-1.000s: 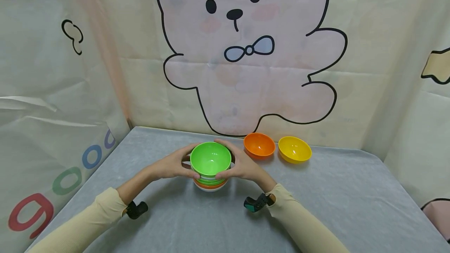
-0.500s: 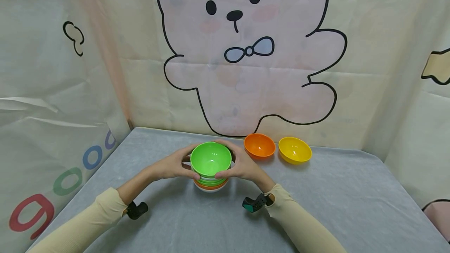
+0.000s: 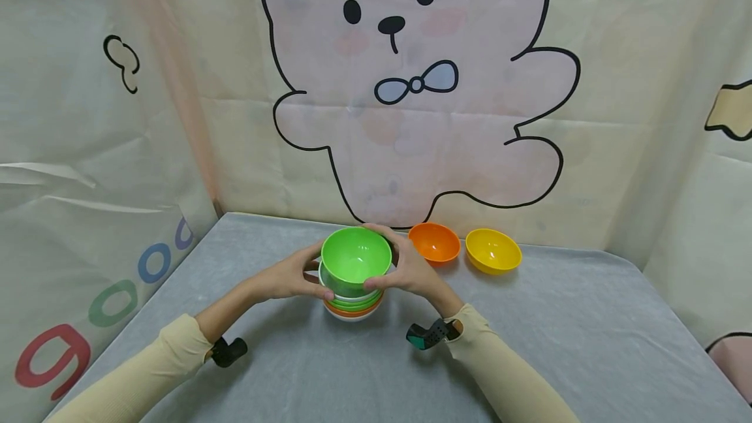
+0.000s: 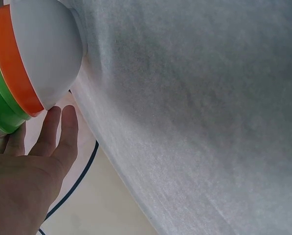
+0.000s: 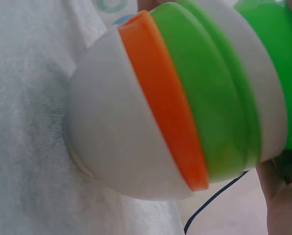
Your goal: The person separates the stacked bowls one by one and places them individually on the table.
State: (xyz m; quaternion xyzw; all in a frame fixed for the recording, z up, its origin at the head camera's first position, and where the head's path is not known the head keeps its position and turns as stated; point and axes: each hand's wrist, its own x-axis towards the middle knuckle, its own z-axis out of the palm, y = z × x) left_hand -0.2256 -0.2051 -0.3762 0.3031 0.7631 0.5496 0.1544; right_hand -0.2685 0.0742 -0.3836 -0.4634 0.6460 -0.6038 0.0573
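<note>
My right hand (image 3: pixel 414 276) holds a bright green bowl (image 3: pixel 356 255) by its rim, thumb in front and fingers behind. This bowl is raised and slightly tilted above a stack of nested bowls. From the bottom, the stack shows a white bowl (image 5: pixel 111 117), an orange rim (image 5: pixel 165 103), green bowls (image 5: pixel 212 98) and a white rim (image 5: pixel 263 83). My left hand (image 3: pixel 288 275) grips the stack's upper left side, thumb at the front. In the left wrist view, its fingers (image 4: pixel 48 132) reach along the far side of the stack.
An orange bowl (image 3: pixel 433 243) and a yellow bowl (image 3: pixel 493 251) stand side by side behind and to the right of the stack. A grey cloth (image 3: pixel 558 344) covers the table. A printed curtain (image 3: pixel 235 149) hangs behind its back edge.
My right hand has lifted the top green bowl a little up and to the right, uncovering the white rim below it. My left hand has stayed on the stack.
</note>
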